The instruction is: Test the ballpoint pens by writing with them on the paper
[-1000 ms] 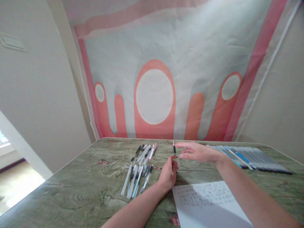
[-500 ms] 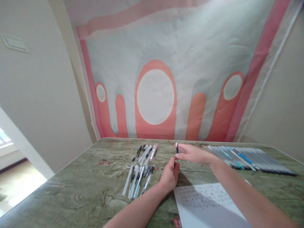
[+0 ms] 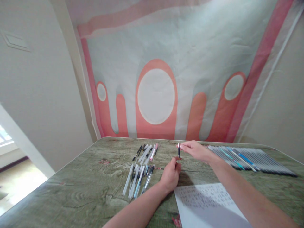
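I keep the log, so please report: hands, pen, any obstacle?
Left hand closed at lower end of black-gripped pen; right hand pinching upper end. Pen upright. No obstruction visible.

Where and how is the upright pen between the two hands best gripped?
Probably pinch the pen by its dark middle from the person's right: it stands slim and upright, with that stretch bare between the right hand at its top and the left hand by its lower end.
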`<action>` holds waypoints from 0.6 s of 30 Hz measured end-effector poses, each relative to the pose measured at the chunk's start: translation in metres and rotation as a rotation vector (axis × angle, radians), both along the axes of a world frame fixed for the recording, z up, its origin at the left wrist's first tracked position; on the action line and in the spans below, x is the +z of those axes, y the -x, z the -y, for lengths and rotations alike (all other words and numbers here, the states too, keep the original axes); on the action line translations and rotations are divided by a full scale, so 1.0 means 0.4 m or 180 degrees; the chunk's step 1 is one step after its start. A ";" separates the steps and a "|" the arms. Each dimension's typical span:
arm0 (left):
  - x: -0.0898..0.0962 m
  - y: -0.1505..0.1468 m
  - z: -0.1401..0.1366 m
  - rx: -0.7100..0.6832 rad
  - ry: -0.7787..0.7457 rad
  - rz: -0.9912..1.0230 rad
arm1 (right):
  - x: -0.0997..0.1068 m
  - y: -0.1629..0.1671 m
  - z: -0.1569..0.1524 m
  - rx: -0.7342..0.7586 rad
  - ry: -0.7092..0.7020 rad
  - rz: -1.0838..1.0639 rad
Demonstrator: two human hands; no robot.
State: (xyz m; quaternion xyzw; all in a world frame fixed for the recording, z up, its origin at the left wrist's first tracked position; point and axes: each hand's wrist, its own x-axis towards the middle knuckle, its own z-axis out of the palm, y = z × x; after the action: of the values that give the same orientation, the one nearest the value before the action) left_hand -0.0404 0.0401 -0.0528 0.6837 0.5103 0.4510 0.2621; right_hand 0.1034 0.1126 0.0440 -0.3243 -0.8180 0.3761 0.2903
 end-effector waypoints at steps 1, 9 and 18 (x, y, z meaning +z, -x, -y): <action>-0.001 -0.001 -0.001 0.0002 0.0001 0.0002 | -0.004 0.000 -0.006 -0.0065 -0.0020 0.0006; 0.001 -0.001 -0.001 0.0048 -0.0105 -0.0002 | -0.021 -0.001 -0.018 -0.0294 0.0076 -0.0116; 0.014 -0.002 -0.008 0.0027 -0.0075 0.0116 | -0.026 0.015 -0.021 -0.0358 0.0033 -0.0330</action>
State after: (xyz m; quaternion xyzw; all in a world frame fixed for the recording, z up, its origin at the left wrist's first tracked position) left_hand -0.0395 0.0434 -0.0471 0.6762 0.5030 0.4706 0.2614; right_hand 0.0976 0.1209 0.0337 -0.3514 -0.7804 0.3797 0.3512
